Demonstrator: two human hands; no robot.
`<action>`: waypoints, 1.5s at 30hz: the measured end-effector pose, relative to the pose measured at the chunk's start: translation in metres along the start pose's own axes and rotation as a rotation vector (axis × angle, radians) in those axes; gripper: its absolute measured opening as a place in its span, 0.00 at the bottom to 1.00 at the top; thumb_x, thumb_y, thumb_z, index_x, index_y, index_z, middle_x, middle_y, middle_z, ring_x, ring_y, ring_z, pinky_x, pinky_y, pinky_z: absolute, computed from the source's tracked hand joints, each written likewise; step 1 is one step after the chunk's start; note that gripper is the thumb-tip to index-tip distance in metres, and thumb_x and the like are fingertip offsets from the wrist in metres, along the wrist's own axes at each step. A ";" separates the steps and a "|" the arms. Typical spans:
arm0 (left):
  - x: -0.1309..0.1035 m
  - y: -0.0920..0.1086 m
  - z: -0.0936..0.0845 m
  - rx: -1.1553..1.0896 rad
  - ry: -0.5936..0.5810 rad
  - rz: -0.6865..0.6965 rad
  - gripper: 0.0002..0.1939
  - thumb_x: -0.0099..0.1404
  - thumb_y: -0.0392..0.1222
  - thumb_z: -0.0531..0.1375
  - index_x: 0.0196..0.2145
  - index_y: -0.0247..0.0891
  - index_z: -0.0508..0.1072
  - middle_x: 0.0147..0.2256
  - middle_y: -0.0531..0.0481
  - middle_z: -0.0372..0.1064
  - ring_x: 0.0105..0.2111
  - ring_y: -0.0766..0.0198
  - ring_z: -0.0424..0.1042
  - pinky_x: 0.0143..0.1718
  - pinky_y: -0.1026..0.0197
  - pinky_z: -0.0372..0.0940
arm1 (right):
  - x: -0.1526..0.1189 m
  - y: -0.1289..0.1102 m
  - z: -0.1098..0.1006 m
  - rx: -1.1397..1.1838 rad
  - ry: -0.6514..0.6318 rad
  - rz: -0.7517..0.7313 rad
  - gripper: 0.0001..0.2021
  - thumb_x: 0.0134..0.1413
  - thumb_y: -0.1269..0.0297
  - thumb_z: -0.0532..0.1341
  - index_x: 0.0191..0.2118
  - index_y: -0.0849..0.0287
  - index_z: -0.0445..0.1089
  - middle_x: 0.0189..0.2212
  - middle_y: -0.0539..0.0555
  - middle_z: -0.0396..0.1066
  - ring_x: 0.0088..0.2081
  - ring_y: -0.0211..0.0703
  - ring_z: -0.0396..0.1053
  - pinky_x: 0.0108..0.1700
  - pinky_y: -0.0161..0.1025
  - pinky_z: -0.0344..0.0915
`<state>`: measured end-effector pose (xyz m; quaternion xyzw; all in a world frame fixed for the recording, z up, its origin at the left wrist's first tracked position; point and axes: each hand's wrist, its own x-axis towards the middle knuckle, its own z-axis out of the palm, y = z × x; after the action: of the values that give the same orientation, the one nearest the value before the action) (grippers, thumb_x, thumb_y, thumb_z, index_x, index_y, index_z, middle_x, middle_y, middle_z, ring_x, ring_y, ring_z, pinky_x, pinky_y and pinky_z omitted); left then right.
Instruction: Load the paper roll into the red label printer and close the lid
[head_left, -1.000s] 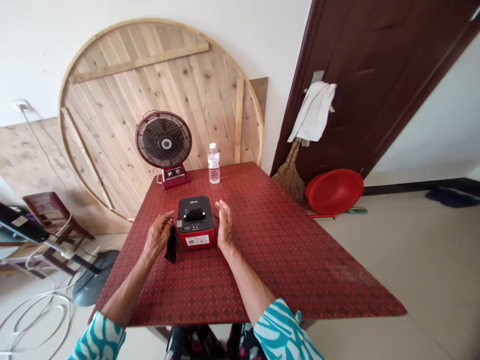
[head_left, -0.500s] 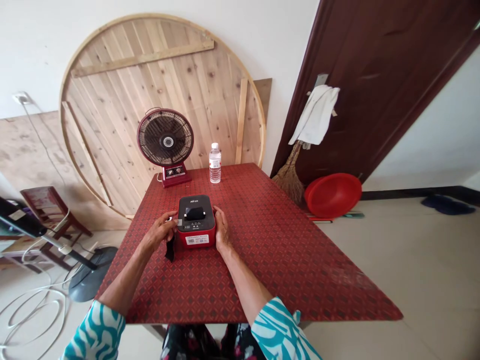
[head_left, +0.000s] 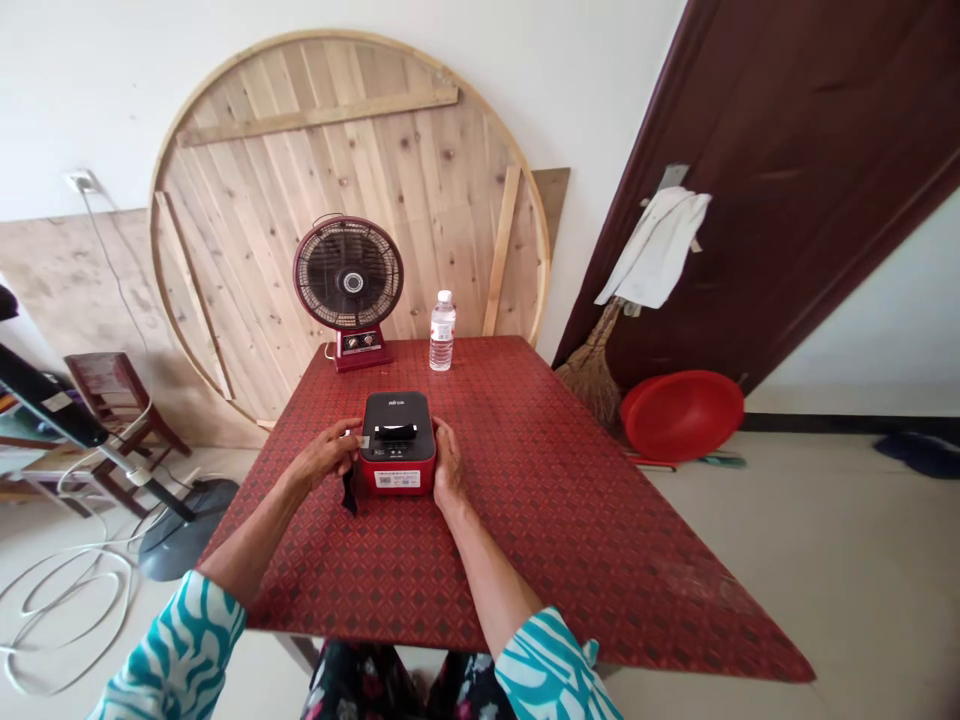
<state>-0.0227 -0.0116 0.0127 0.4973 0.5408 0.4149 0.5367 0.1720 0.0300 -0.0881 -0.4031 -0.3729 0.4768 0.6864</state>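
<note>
A red box-shaped device (head_left: 397, 480) with a black top stands near the middle of the red patterned table (head_left: 540, 520). A black strip (head_left: 395, 432) lies across its top. My left hand (head_left: 331, 450) is at the device's left side, fingers bent and closed near its top edge; what they pinch is too small to name. Below those fingers hangs a black strap (head_left: 349, 492). My right hand (head_left: 448, 465) rests against the right side of the device, its fingers stretched along it.
At the table's back stand a dark red fan (head_left: 351, 290) and a water bottle (head_left: 442, 332). A round wooden panel (head_left: 360, 180) leans on the wall. To the right are a broom (head_left: 596, 370) and a red basin (head_left: 682, 415); a stand (head_left: 176, 530) is at left.
The view has shifted, so the scene sits slightly further right. The black piece on the device's top looks flatter than before. Both hands remain at its sides.
</note>
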 end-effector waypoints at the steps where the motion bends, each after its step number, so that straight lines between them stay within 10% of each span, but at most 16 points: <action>1: 0.000 0.000 0.000 -0.003 0.001 -0.001 0.37 0.54 0.43 0.63 0.60 0.30 0.60 0.18 0.60 0.64 0.10 0.73 0.54 0.13 0.68 0.45 | 0.000 0.000 0.000 0.003 0.004 0.002 0.26 0.54 0.42 0.56 0.49 0.55 0.72 0.51 0.55 0.74 0.54 0.48 0.67 0.58 0.45 0.59; 45: 0.007 -0.010 0.004 -0.113 -0.031 -0.124 0.30 0.58 0.37 0.61 0.58 0.35 0.60 0.16 0.64 0.61 0.08 0.74 0.53 0.11 0.70 0.43 | -0.003 0.005 -0.005 0.024 0.024 0.023 0.22 0.51 0.46 0.59 0.46 0.55 0.72 0.43 0.51 0.76 0.44 0.43 0.72 0.49 0.41 0.65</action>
<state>-0.0190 -0.0070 0.0010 0.4381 0.5379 0.4029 0.5971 0.1741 0.0277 -0.0950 -0.4049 -0.3541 0.4842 0.6901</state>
